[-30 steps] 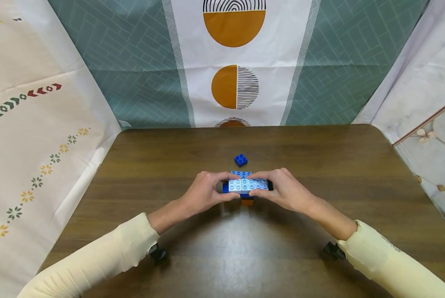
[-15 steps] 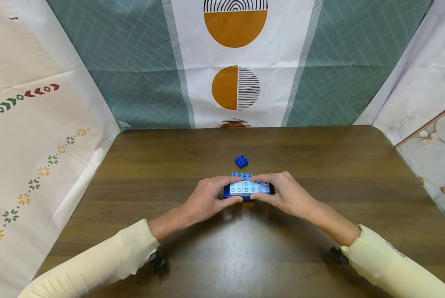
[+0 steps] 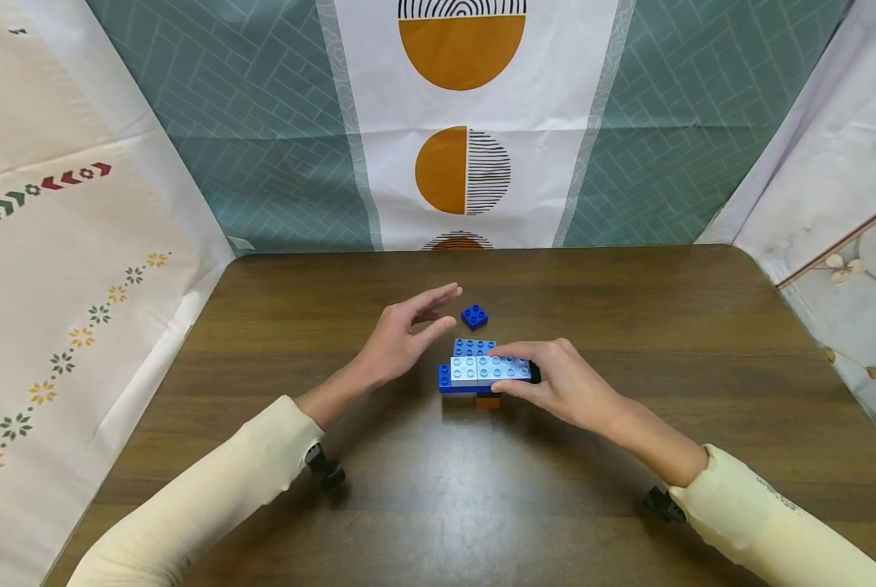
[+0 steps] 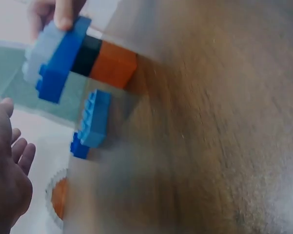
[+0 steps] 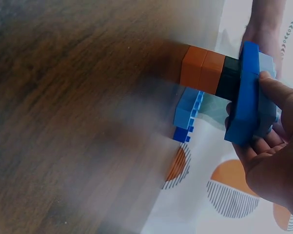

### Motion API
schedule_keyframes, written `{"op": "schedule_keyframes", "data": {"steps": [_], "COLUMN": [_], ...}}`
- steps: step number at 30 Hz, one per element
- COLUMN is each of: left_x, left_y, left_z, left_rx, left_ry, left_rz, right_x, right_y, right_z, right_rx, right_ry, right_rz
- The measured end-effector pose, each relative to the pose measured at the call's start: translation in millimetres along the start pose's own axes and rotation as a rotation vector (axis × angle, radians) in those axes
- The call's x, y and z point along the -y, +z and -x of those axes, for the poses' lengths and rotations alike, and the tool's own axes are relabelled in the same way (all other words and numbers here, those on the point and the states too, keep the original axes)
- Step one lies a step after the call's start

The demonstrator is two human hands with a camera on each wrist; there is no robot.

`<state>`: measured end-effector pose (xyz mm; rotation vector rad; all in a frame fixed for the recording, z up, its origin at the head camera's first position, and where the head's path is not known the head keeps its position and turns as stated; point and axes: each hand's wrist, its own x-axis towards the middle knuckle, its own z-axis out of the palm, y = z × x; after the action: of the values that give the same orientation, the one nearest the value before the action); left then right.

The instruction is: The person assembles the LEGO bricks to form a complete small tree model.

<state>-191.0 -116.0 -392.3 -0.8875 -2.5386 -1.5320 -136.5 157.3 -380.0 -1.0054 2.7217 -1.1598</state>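
A toy brick stack stands on the table. Orange bricks (image 5: 201,71) form its base, with a dark brick (image 5: 229,78) above them. A long dark blue brick (image 3: 445,380) lies across that, carrying two light blue bricks (image 3: 464,372) side by side. With thumb and fingers, my right hand (image 3: 565,383) pinches the right end of this top layer. My left hand (image 3: 402,338) is off the stack, fingers extended and holding nothing, left of a small dark blue brick (image 3: 474,316). Between that brick and the stack lies a medium blue brick (image 3: 474,346).
The brown wooden table (image 3: 320,302) has a far edge against a patterned cloth (image 3: 283,163). More cloth hangs at the left (image 3: 78,269) and right sides. Black wrist cameras (image 3: 325,468) sit under both sleeves.
My left hand has let go of the left end of the top bricks and moved up and away toward the small dark blue brick. My right hand keeps its grip in place.
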Motion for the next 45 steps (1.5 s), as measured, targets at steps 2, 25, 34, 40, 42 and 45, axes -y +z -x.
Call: {"op": "schedule_keyframes", "data": {"steps": [2, 25, 34, 40, 42, 45], "left_x": [6.3, 44.6, 45.6, 45.6, 45.0, 41.5], "left_y": [0.9, 23.4, 30.9, 29.6, 28.0, 24.0], "left_z": [-0.7, 4.7, 3.2, 0.8, 0.0, -1.6], "left_rx": [0.007, 0.197, 0.186, 0.206, 0.213, 0.214], "left_ry": [-0.039, -0.111, -0.082, -0.078, -0.079, -0.085], "left_rz": [0.005, -0.093, -0.141, -0.136, -0.131, -0.115], "right_x": [0.3, -1.0, -2.5, -3.3, -3.6, -4.2], "right_y": [0.5, -0.6, 0.3, 0.9, 1.2, 1.6], "right_z": [-0.1, -1.4, -0.4, 0.6, 0.7, 0.6], "right_rx": [-0.002, 0.0, -0.014, -0.012, -0.013, -0.016], "right_ry": [-0.002, 0.036, 0.036, 0.044, 0.047, 0.048], "right_rz": [-0.001, -0.024, -0.023, -0.03, -0.035, -0.049]}}
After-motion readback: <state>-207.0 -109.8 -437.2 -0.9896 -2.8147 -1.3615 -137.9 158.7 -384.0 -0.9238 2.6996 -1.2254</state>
